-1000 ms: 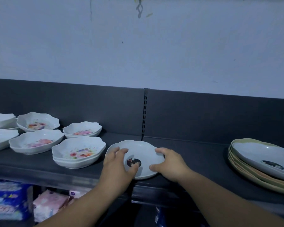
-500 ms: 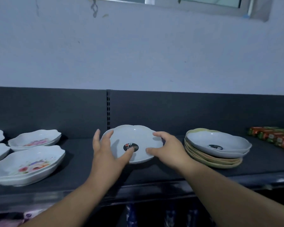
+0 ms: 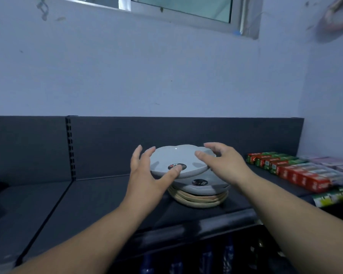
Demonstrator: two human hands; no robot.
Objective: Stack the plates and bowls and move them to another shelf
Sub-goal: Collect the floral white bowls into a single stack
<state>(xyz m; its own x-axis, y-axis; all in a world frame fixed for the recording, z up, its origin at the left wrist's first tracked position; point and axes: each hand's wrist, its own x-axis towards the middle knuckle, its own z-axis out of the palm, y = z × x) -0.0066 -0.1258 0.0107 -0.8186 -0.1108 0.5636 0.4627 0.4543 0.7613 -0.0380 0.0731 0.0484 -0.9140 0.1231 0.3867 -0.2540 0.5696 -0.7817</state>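
Item: grey-white plate [image 3: 178, 158] — you hold it just over the plate stack [image 3: 202, 200] on the dark shelf [image 3: 87, 204]; whether they touch is unclear. Left grip [image 3: 147, 178] clamps its left rim, thumb on top; right grip [image 3: 224, 165] clamps the right rim. Red boxes [image 3: 297, 175] — near, to the right.

plate [image 3: 178, 157] carried rightward, now above stack [image 3: 201, 197]

Red-green boxes [image 3: 297, 172] beside window [image 3: 186, 6].
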